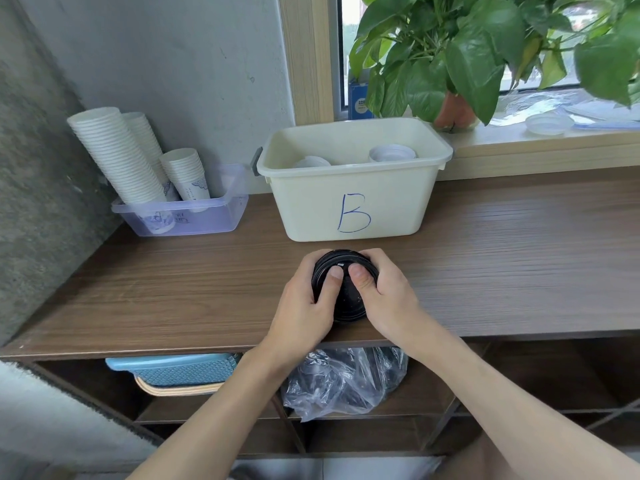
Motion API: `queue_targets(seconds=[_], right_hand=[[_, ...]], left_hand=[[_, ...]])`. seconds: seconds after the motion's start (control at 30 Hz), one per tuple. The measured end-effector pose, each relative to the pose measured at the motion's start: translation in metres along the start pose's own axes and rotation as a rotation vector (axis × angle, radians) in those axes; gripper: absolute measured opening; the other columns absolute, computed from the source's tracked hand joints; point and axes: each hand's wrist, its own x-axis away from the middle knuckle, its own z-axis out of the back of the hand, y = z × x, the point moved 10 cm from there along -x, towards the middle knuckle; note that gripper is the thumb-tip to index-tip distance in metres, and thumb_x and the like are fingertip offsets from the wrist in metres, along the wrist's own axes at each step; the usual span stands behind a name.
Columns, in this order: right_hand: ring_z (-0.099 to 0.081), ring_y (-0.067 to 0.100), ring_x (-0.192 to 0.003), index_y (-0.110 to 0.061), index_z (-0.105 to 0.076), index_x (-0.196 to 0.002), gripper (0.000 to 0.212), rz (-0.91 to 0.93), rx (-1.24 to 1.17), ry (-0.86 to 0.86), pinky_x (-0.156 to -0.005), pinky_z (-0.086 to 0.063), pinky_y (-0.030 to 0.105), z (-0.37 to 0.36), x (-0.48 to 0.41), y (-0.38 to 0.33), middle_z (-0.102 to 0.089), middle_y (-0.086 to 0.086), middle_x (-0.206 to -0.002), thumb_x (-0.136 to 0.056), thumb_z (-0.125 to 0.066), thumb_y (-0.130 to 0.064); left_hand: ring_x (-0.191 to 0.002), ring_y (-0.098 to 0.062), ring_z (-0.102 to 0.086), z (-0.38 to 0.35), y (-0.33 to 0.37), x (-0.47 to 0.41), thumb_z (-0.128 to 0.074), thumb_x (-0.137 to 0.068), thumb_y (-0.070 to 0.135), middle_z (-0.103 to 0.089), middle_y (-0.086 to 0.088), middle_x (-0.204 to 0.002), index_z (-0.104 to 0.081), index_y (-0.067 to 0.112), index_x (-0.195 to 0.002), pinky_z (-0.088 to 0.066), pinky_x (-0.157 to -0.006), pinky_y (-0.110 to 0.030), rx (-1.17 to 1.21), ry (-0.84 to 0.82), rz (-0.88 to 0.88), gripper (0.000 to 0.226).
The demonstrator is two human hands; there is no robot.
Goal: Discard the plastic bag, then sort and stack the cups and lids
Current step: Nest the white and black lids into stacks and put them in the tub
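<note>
Black lids [346, 292]: a short stack, held on the counter [519, 258] near its front edge, directly before bin B [349, 188]. Left hand [304, 303] and right hand [388, 296] are both clamped on the stack from opposite sides, thumbs pressed on the top lid, fingers wrapped round the rims.

Step in hand, as judged: squaring the lids into one nested stack. Recommended: keep even pressure from both sides, press the top lid centrally so the rims seat, and check no rim sits cocked before release. Thin plastic of this kind is likely to flex and spring apart if squeezed unevenly.

Appearance: glossy black, round, ridged rims; a small raised sip tab shows on top. Count cannot be told.

Surroundings: bin B holds white lids [393, 154]. To its left, a clear tray [194, 216] holds leaning stacks of white cups [117, 157]. A crumpled plastic bag [346, 382] sits on the shelf below the counter; whether that counts as discarded cannot be told.
</note>
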Motion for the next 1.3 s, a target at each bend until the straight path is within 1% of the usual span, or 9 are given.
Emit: queue_targets(seconds=[0.17, 0.4, 0.53, 0.63, 0.73, 0.97, 1.07, 1.2, 1.3], right_hand=[[-0.055, 0.008, -0.089, -0.011, -0.054, -0.109, 0.017, 0.042, 0.014, 0.025, -0.075, -0.036, 0.002, 0.001, 0.000, -0.004, -0.062, 0.000, -0.099, -0.096, -0.051, -0.022], [-0.057, -0.008, -0.095, -0.018, -0.056, -0.117, 0.027, 0.039, -0.040, -0.065, -0.079, -0.038, 0.003, -0.010, 0.001, -0.005, -0.066, -0.011, -0.104, -0.095, -0.049, -0.033], [-0.059, -0.004, -0.095, -0.015, -0.058, -0.117, 0.031, 0.041, -0.042, -0.037, -0.080, -0.039, 0.005, -0.008, 0.000, -0.003, -0.067, -0.008, -0.103, -0.095, -0.049, -0.035], [-0.057, -0.007, -0.088, -0.014, -0.060, -0.112, 0.025, 0.042, -0.016, -0.016, -0.075, -0.038, 0.003, -0.007, 0.000, -0.002, -0.066, -0.010, -0.096, -0.095, -0.050, -0.031], [-0.057, 0.001, -0.078, -0.013, -0.061, -0.106, 0.019, 0.037, -0.003, 0.019, -0.069, -0.038, 0.003, -0.004, 0.001, -0.002, -0.063, -0.012, -0.087, -0.096, -0.052, -0.026], [-0.055, -0.010, -0.078, -0.011, -0.061, -0.107, 0.020, 0.033, 0.023, 0.041, -0.068, -0.036, 0.001, 0.000, 0.000, -0.002, -0.059, -0.016, -0.084, -0.095, -0.053, -0.025], [-0.055, -0.015, -0.081, -0.011, -0.060, -0.110, 0.023, 0.045, 0.005, 0.025, -0.070, -0.036, 0.001, -0.001, 0.000, -0.003, -0.061, -0.014, -0.088, -0.095, -0.053, -0.026], [-0.056, -0.008, -0.097, -0.019, -0.053, -0.122, 0.031, 0.035, -0.019, -0.048, -0.085, -0.038, 0.005, -0.007, -0.001, -0.002, -0.064, -0.013, -0.106, -0.095, -0.050, -0.034], [-0.055, -0.004, -0.104, -0.024, -0.051, -0.123, 0.030, 0.016, 0.015, -0.106, -0.085, -0.037, 0.006, -0.014, -0.001, 0.003, -0.062, -0.016, -0.109, -0.096, -0.047, -0.036]], left_hand=[[-0.102, 0.002, -0.059, 0.002, 0.001, 0.001, -0.043, -0.094, 0.049, -0.064, 0.014, -0.108, -0.059, 0.013, -0.118, -0.043, -0.086, -0.012, -0.019, 0.040, -0.039, 0.047], [-0.086, 0.000, -0.061, 0.012, -0.004, 0.001, -0.051, -0.091, 0.033, -0.067, 0.011, -0.092, -0.059, 0.015, -0.107, -0.043, -0.076, -0.010, 0.019, 0.115, 0.027, 0.025], [-0.083, 0.000, -0.061, 0.011, -0.003, 0.002, -0.051, -0.091, 0.037, -0.065, 0.014, -0.088, -0.058, 0.017, -0.104, -0.044, -0.074, -0.013, -0.017, 0.117, 0.016, 0.024], [-0.081, 0.004, -0.058, 0.009, 0.000, 0.005, -0.051, -0.095, 0.036, -0.062, 0.016, -0.084, -0.054, 0.015, -0.104, -0.042, -0.070, -0.010, -0.078, 0.122, -0.009, 0.023], [-0.078, 0.004, -0.057, 0.009, 0.003, 0.007, -0.050, -0.095, 0.038, -0.060, 0.016, -0.078, -0.052, 0.018, -0.100, -0.040, -0.066, -0.009, -0.101, 0.134, -0.012, 0.021], [-0.099, 0.004, -0.061, 0.002, 0.001, 0.003, -0.048, -0.095, 0.044, -0.067, 0.017, -0.102, -0.059, 0.018, -0.117, -0.044, -0.082, -0.009, -0.046, 0.030, 0.017, 0.036], [-0.100, 0.003, -0.061, 0.003, 0.002, 0.003, -0.048, -0.094, 0.047, -0.067, 0.014, -0.105, -0.062, 0.015, -0.117, -0.043, -0.083, -0.009, -0.040, 0.048, -0.002, 0.042], [-0.095, 0.008, -0.057, 0.014, 0.001, 0.003, -0.052, -0.099, 0.026, -0.063, 0.013, -0.102, -0.057, 0.011, -0.112, -0.039, -0.081, -0.006, -0.002, 0.160, 0.029, 0.021], [-0.092, 0.007, -0.058, 0.023, -0.005, 0.001, -0.053, -0.099, 0.014, -0.065, 0.007, -0.100, -0.056, 0.011, -0.110, -0.041, -0.081, -0.007, 0.045, 0.215, 0.062, 0.012]])
